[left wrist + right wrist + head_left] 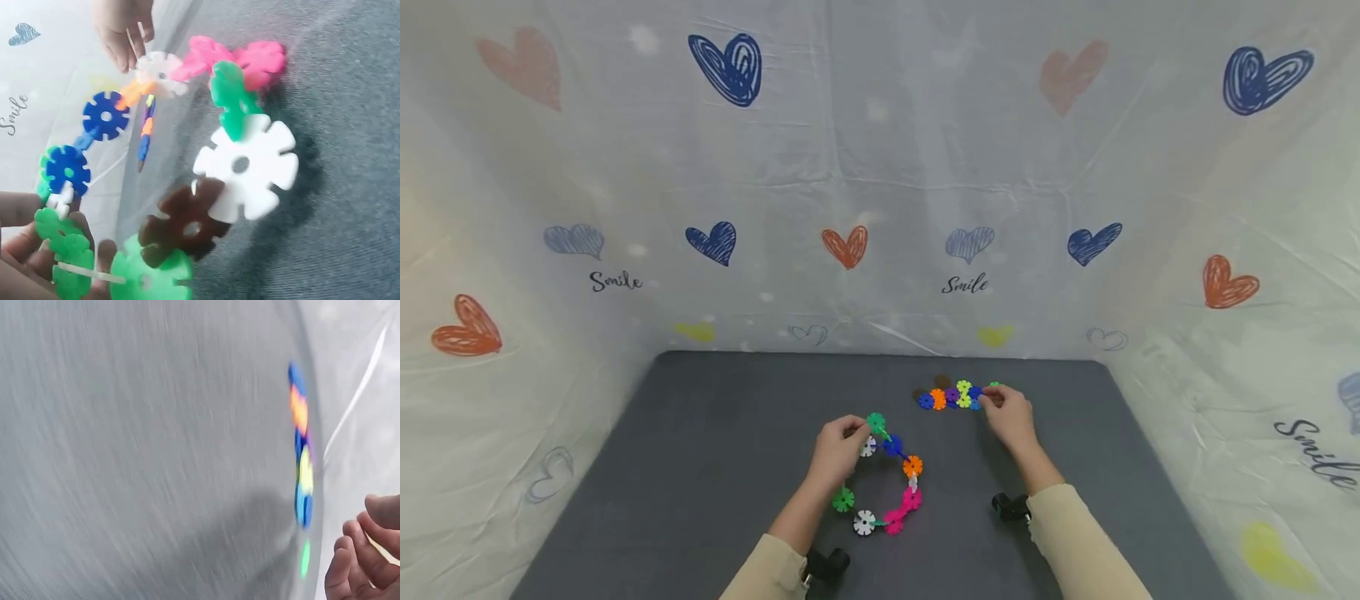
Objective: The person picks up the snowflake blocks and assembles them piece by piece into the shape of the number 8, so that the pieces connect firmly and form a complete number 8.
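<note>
My left hand pinches a loop of linked plastic snowflake discs at its upper left, by a green disc. In the left wrist view, the fingers are behind green and white discs. Hanging round the loop are a blue disc, an orange disc, pink discs, a white disc and a brown disc. Over the right end of a group of loose discs is my right hand. Its fingers are loosely bent in the right wrist view, with nothing visible between them.
The loose discs, in blue, orange, purple, yellow and brown, lie near the far edge of the dark grey table. A single green disc lies at their right end. A pale curtain printed with hearts surrounds the table.
</note>
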A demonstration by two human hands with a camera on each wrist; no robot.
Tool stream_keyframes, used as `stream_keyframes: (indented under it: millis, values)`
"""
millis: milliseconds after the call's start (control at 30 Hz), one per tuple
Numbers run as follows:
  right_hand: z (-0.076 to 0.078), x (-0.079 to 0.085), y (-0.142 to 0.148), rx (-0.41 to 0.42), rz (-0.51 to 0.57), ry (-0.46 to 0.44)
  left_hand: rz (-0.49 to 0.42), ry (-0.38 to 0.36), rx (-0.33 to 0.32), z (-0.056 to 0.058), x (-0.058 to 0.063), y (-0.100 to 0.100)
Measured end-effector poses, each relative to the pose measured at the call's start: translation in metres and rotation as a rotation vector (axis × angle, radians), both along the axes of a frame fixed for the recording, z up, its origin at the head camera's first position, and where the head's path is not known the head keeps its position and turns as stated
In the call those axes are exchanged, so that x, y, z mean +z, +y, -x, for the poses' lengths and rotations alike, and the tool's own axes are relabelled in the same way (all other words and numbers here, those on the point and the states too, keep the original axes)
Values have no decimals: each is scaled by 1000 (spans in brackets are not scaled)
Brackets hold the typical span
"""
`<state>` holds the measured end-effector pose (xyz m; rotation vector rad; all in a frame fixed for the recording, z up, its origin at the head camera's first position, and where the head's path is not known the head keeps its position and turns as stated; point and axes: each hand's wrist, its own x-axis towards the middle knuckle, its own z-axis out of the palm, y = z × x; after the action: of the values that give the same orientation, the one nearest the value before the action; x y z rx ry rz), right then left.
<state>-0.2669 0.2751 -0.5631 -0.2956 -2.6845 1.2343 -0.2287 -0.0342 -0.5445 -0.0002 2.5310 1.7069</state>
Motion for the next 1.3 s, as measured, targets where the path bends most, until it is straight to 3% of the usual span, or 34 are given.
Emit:
stream_keyframes:
  millis: [100,233,367,467,600,733,833,967,1100,1200,1300]
  values:
    - [15,-2,18,17,-118,-41,-47,7,-4,-1,-3,0]
    - [28,-6,31,64,-290,-139,-32,18,-21,0,0,2]
    - [28,-10,37,123,-480,-245,-13,53,-67,0,0,4]
    - [23,-14,39,129,-533,-235,-4,69,-121,-2,-2,4]
    - [15,-13,37,94,-432,-201,36,102,-201,-4,-4,3]
    - [6,-9,34,48,-272,-254,70,135,-247,-3,1,0]
    - [-3,-7,24,28,-185,-235,103,131,-271,-3,6,-2]
    - [-23,-2,-5,51,-36,-89,189,143,-296,-4,12,-2]
    - [-44,15,-45,174,128,79,342,232,-297,-4,16,2]
    - [-55,27,-70,289,155,207,450,292,-289,-3,19,5]
    - [-60,32,-85,345,130,318,501,313,-304,-2,20,7]
